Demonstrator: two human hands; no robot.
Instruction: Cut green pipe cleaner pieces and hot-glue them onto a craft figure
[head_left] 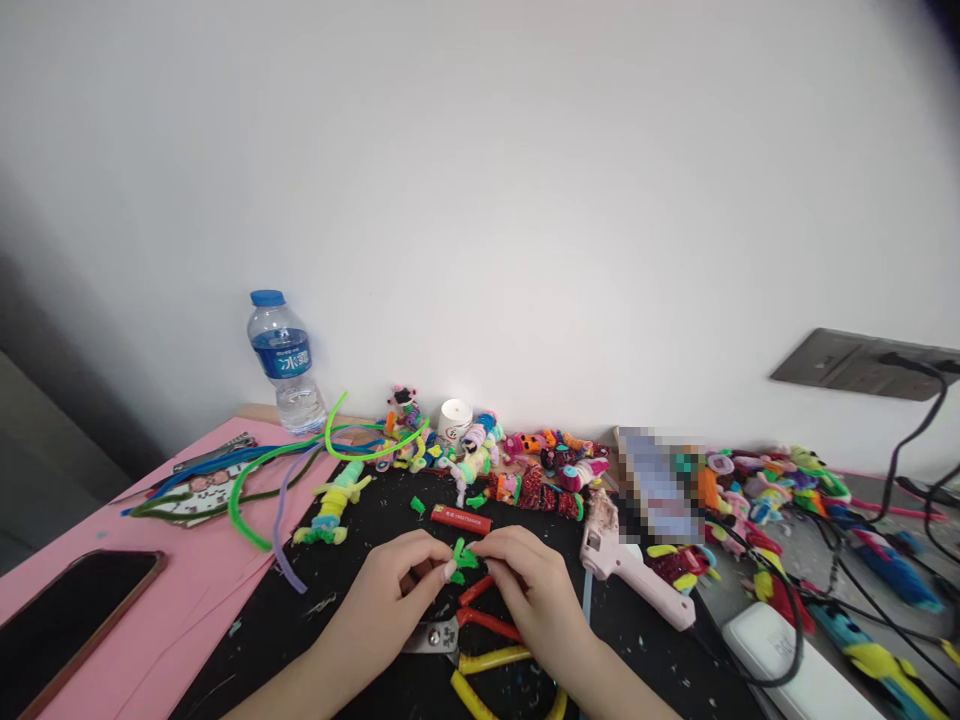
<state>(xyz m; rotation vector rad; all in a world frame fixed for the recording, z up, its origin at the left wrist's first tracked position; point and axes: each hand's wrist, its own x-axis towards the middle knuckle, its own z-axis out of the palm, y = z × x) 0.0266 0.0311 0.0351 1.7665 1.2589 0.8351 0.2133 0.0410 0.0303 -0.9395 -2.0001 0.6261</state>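
Note:
Between my two hands is a small bent piece of bright green pipe cleaner (463,556). My left hand (394,590) pinches it from the left with thumb and forefinger. From the other side, the fingertips of my right hand (534,580) are closed on it too. Just beyond it lies a red lighter (460,519). Below and partly behind my hands are pliers (435,636) with red grips, and a yellow-handled tool (495,660) lies nearer to me. Small green scraps (418,505) rest on the black mat (285,640).
Pipe-cleaner figures (536,492) line the wall. A pink glue gun (637,575), a blurred-out phone (660,485), cables and a white power strip (795,660) occupy the right. Leftward are loose pipe cleaners (240,510), a water bottle (283,360) and a dark phone (75,630) on pink sheet.

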